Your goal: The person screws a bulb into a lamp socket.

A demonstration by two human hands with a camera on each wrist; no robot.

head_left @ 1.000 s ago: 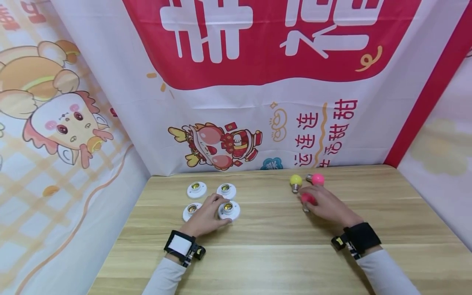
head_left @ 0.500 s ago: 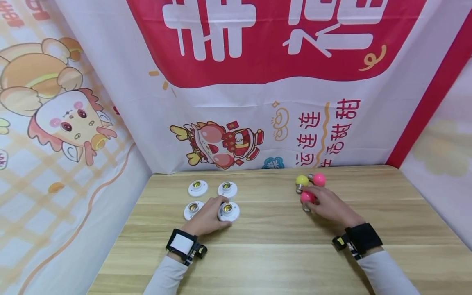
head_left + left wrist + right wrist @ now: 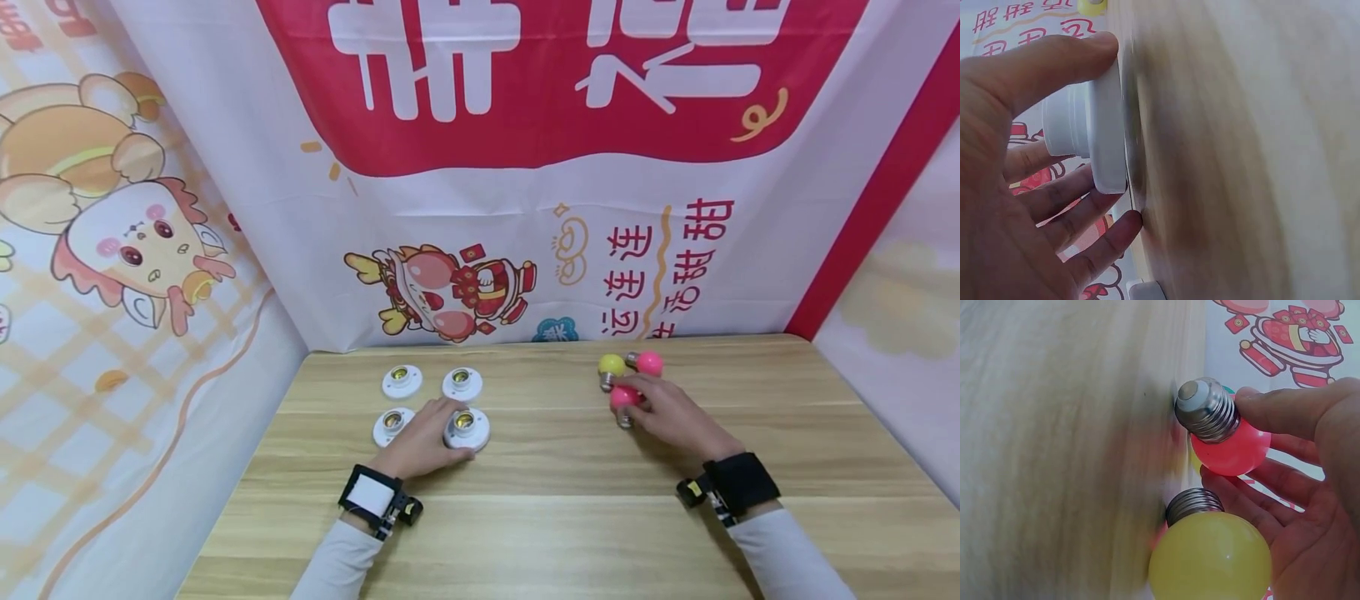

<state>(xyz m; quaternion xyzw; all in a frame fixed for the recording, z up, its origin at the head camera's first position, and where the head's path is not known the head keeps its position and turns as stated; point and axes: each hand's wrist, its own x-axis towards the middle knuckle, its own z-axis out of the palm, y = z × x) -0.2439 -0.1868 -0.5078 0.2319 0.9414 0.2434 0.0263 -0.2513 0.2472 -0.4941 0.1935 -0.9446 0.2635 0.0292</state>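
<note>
My left hand (image 3: 423, 443) holds a round white lamp holder (image 3: 467, 433) by its edge, thumb on the near side and fingers around the far side. In the left wrist view, the holder's flat base (image 3: 1107, 134) stands close over the wooden surface. My right hand (image 3: 671, 414) pinches a pink light bulb (image 3: 624, 397) between thumb and fingers. Its metal screw base (image 3: 1207, 409) points away from the palm, towards the body's side. A yellow bulb (image 3: 1210, 562) lies close by the right palm, hidden under the hand in the head view.
Three more white lamp holders stand left of and behind the left hand, including a back-left one (image 3: 402, 381) and a back-right one (image 3: 461, 384). Beyond the right hand lie another yellow bulb (image 3: 611, 365) and a pink bulb (image 3: 649, 363). A printed cloth wall (image 3: 450, 208) closes off the table's back.
The pink bulb has tilted slightly in the right fingers, showing more of its screw base. The far yellow bulb has shifted slightly right. My left hand keeps its hold on the lamp holder.
</note>
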